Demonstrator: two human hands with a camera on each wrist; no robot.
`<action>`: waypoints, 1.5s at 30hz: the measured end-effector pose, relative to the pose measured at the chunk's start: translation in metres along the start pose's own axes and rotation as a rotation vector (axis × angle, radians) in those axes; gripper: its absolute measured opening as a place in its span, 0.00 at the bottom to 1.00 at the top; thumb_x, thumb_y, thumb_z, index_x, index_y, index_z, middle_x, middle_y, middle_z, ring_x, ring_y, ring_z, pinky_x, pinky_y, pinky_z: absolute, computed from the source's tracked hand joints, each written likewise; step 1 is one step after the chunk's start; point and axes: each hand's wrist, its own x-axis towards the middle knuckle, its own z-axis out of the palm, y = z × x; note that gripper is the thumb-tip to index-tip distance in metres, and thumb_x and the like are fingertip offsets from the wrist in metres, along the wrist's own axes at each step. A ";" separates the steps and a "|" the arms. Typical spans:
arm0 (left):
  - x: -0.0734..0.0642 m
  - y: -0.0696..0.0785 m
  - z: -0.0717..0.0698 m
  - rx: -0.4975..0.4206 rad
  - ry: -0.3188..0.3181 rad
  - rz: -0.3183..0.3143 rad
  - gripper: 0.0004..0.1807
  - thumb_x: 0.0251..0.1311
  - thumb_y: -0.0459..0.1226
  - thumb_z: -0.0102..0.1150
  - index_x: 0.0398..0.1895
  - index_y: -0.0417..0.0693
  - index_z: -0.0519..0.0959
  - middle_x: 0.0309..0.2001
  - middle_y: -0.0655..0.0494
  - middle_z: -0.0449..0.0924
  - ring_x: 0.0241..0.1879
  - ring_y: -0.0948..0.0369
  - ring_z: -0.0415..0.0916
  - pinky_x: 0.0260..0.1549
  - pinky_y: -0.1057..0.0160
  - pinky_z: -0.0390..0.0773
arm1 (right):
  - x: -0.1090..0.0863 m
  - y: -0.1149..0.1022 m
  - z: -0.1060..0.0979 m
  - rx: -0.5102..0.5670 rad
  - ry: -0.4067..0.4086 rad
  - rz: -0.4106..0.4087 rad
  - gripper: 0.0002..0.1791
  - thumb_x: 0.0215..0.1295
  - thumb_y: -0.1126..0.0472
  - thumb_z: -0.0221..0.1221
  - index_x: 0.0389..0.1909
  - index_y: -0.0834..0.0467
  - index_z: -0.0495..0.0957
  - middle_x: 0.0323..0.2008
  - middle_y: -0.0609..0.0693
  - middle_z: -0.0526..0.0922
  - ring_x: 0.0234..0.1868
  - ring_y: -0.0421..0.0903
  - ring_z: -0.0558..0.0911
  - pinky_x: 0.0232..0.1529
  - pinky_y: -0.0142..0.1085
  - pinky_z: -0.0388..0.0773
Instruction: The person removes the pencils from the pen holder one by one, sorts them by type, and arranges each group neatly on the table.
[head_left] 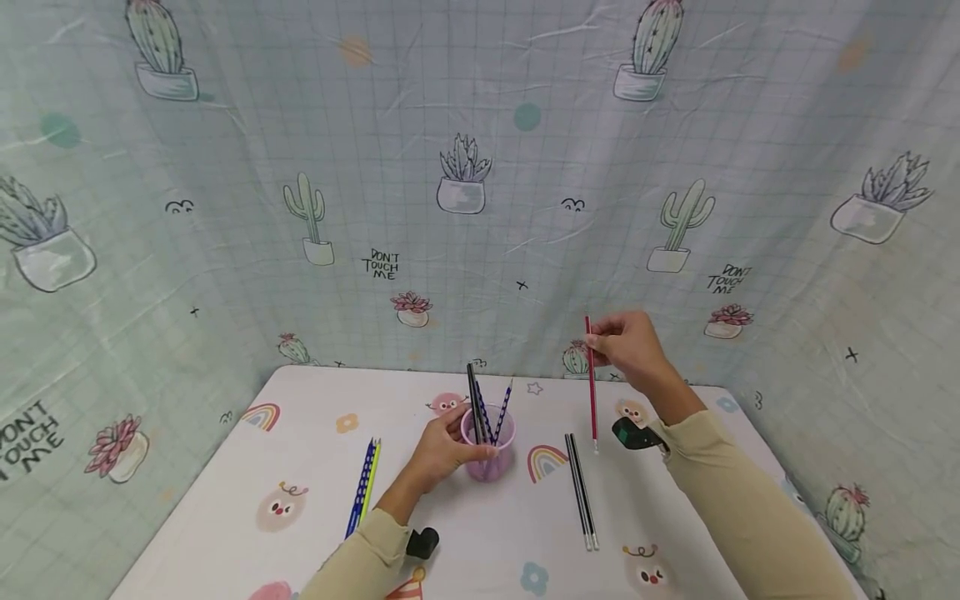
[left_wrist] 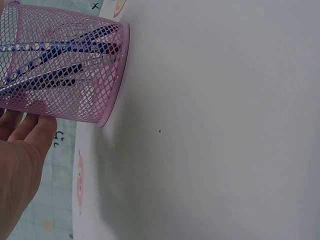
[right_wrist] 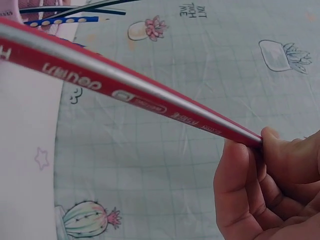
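Observation:
My left hand grips the side of a pink mesh pencil cup, its fingers and thumb around the wall. Inside the cup stand black pencils and blue dotted pencils; their lower ends show through the mesh in the left wrist view. To the right, my right hand pinches a red pencil near its upper end between thumb and fingers. The pencil hangs nearly upright, its white end lowest. In the right wrist view the red pencil carries silver stripes and pale lettering.
Two black pencils lie side by side on the white printed tabletop, right of the cup. On the left lie a blue dotted pencil and a yellow-green pencil. A cactus-print cloth rises behind the table.

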 end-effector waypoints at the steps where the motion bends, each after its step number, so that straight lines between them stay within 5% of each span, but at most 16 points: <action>1: 0.000 0.000 0.000 0.002 -0.001 -0.002 0.53 0.48 0.33 0.82 0.77 0.37 0.64 0.72 0.38 0.73 0.71 0.44 0.74 0.67 0.52 0.78 | 0.000 0.002 0.000 -0.012 -0.004 0.004 0.12 0.75 0.69 0.59 0.49 0.76 0.78 0.37 0.57 0.85 0.30 0.42 0.83 0.36 0.32 0.88; 30: -0.004 0.003 0.000 0.055 0.002 -0.033 0.55 0.49 0.35 0.83 0.79 0.38 0.61 0.75 0.38 0.70 0.73 0.43 0.71 0.69 0.49 0.76 | -0.009 0.048 0.004 -0.031 -0.058 0.133 0.14 0.75 0.68 0.59 0.53 0.75 0.78 0.44 0.64 0.85 0.32 0.42 0.83 0.36 0.33 0.88; 45: -0.003 0.004 0.000 0.043 -0.001 -0.019 0.54 0.48 0.34 0.83 0.79 0.37 0.62 0.74 0.38 0.71 0.72 0.43 0.73 0.66 0.52 0.78 | -0.008 0.074 0.009 -0.026 -0.098 0.149 0.10 0.74 0.69 0.58 0.47 0.75 0.79 0.37 0.61 0.86 0.31 0.43 0.82 0.33 0.34 0.88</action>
